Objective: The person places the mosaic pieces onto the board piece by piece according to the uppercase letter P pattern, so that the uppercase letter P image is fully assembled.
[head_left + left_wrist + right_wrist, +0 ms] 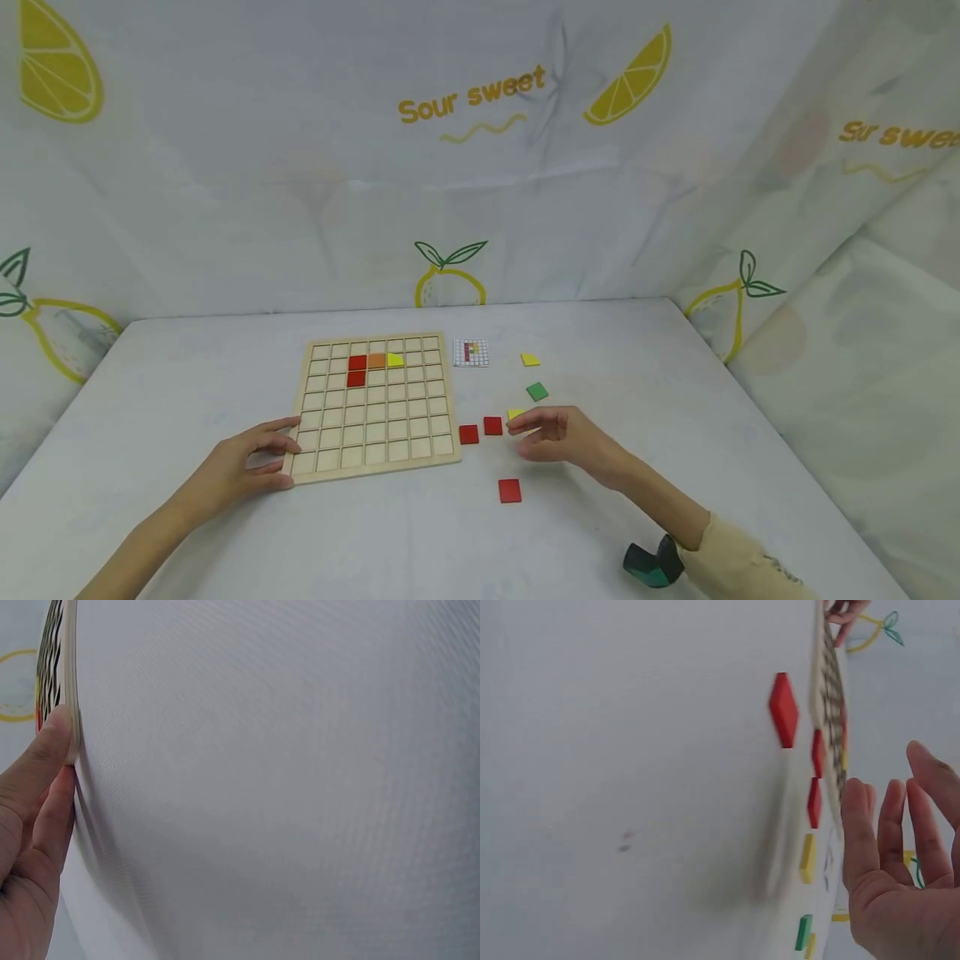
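Observation:
A wooden grid board (386, 417) lies on the table. My left hand (232, 475) holds its front left corner; in the left wrist view the thumb (54, 731) presses the edge. Two red tiles (356, 379), an orange tile (377, 361) and a yellow tile (394, 360) with a rounded corner sit in its upper cells. My right hand (558, 435) hovers right of the board with nothing in its fingers, partly covering a yellow tile (515, 413). Close by lie two red tiles (492, 426), and a third red tile (510, 491) lies nearer the front.
A small printed card (471, 352) with a coloured grid pattern lies beside the board's far right corner. Right of it are a yellow tile (530, 360) and a green tile (537, 391). A black and green object (652, 563) shows near the right sleeve. White cloth hangs behind the table.

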`<state>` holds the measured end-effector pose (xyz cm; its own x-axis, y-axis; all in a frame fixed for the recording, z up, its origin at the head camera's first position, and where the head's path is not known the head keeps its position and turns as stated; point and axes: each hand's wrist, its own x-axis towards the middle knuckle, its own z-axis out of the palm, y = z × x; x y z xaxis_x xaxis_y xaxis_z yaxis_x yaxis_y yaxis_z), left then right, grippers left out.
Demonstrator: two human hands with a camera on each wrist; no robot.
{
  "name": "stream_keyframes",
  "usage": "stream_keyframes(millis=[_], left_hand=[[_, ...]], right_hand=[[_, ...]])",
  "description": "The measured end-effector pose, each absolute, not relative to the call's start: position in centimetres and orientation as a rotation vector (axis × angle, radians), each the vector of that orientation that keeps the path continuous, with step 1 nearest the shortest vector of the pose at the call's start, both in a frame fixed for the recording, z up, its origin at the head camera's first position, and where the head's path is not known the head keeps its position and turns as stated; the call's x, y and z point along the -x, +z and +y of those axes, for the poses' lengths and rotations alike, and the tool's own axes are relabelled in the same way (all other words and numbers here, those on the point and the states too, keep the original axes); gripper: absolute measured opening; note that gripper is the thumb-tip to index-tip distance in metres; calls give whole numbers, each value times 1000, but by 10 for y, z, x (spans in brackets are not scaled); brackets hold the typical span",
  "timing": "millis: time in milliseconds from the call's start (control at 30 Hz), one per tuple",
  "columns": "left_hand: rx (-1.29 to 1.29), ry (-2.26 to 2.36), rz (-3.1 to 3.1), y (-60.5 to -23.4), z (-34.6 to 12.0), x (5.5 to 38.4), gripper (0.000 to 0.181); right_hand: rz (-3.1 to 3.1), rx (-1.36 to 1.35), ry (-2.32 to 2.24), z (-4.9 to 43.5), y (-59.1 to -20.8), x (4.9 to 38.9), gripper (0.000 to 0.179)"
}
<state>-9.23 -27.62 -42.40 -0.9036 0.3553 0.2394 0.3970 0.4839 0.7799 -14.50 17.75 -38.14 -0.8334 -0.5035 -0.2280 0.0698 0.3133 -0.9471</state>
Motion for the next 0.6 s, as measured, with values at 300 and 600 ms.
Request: stream_keyframes(millis=[300,600], left_hand=[[652,-1430,-2679,-425,-278,93,34],[677,-1439,-2663,-427,-278,93,34]], right_hand=[[2225,557,-1492,185,-402,131,34],[2496,619,-1240,175,-413,117,39]])
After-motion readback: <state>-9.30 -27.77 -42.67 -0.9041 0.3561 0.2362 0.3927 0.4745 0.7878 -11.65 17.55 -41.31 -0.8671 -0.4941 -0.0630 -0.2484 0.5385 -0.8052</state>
